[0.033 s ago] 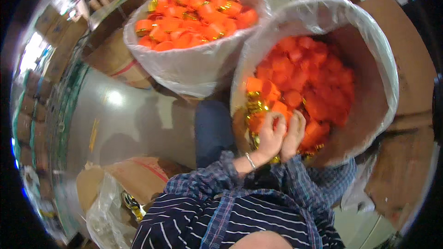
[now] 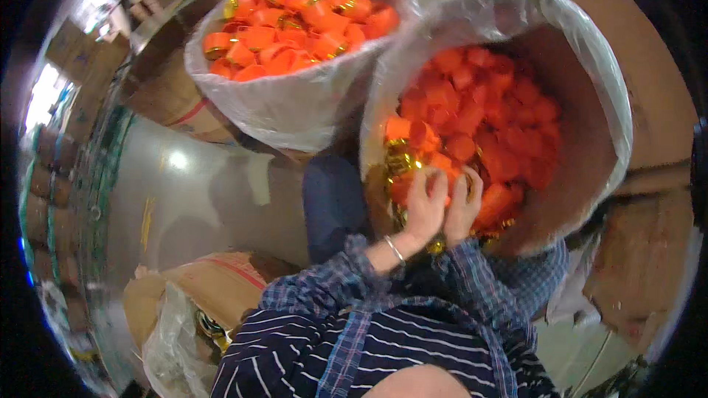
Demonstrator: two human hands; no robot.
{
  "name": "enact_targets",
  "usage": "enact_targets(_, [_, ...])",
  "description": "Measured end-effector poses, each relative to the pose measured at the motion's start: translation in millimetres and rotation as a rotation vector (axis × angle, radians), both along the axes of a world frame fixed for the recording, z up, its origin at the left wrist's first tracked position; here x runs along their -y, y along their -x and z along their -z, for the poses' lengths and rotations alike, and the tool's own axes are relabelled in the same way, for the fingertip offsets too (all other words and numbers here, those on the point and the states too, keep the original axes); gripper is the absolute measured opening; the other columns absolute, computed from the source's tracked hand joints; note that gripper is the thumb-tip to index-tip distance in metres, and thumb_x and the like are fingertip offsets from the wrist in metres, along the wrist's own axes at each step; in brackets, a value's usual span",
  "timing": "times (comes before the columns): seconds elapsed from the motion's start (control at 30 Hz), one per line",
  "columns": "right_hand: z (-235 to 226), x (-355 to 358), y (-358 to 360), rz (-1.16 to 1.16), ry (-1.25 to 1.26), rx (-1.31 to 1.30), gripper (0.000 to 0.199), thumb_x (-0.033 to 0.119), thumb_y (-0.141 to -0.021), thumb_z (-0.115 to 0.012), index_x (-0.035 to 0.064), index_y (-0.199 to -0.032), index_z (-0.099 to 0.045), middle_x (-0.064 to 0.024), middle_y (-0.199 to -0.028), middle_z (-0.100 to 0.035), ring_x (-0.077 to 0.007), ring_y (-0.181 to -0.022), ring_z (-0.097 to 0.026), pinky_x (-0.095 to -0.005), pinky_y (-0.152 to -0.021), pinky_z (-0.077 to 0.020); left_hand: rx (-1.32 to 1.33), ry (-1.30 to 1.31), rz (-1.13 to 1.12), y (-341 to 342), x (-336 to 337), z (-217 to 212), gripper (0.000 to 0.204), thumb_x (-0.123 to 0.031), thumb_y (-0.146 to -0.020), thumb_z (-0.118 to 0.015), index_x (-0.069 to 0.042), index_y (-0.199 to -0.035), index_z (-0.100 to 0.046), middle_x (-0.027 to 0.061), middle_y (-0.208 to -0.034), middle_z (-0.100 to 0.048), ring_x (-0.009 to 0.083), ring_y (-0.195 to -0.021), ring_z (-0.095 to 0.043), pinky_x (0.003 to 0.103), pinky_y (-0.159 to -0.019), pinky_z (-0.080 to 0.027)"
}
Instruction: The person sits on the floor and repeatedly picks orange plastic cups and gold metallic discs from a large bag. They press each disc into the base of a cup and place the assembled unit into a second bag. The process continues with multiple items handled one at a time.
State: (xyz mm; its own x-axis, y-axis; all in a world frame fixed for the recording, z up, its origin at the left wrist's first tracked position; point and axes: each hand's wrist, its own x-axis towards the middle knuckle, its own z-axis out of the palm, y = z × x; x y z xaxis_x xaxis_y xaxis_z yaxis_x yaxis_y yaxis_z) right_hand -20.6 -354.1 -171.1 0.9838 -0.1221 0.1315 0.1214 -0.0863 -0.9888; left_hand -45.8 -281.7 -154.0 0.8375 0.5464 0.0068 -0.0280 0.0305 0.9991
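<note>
Both hands deep in the near lined bin (image 2: 590, 88) — left hand (image 2: 425, 206) and right hand (image 2: 464, 206), fingers curled together around an orange cap (image 2: 402, 190). Next, I'd judge: lift it clear.

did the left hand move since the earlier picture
No. The left hand sits at the same spot by the near rim of the lined box, pressed against the right hand.
</note>
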Motion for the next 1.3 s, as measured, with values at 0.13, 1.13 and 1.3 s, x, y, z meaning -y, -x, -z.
enact_targets(0.13, [4.7,15.0,1.5,-0.184,0.573,0.5,0.04,0.02,-0.084,-0.069,0.0031,-0.118,-0.059,-0.0182,-0.119,-0.059,-0.0388,-0.109,-0.055,-0.0446,-0.093,-0.0465,-0.2,0.535,-0.03,-14.9,-22.2,11.7,0.031,-0.029,-0.096,-0.061,-0.004,-0.113,-0.06,0.0053,-0.102,-0.06,0.0154,-0.092,-0.056,0.032,-0.079,-0.049])
enact_targets(1.13, [-11.1,9.6,3.5,-0.044,0.31,0.379,0.038,0.023,-0.093,-0.06,-0.0003,-0.123,-0.054,-0.0188,-0.12,-0.059,-0.0337,-0.108,-0.056,-0.0394,-0.094,-0.0449,0.03,0.421,0.118,-6.3,-16.3,-4.7,0.019,-0.016,-0.094,-0.058,-0.001,-0.106,-0.06,0.0082,-0.101,-0.062,0.0166,-0.095,-0.056,0.03,-0.087,-0.046])
enact_targets(1.3, [-5.9,9.0,0.3,-0.135,0.257,0.209,0.042,0.023,-0.09,-0.062,-0.0016,-0.124,-0.054,-0.0192,-0.121,-0.058,-0.0362,-0.111,-0.055,-0.0429,-0.099,-0.0439,-0.059,0.242,0.121,-9.1,-25.4,-3.5,0.019,-0.016,-0.094,-0.059,-0.001,-0.105,-0.061,0.008,-0.101,-0.064,0.0177,-0.092,-0.059,0.032,-0.085,-0.048])
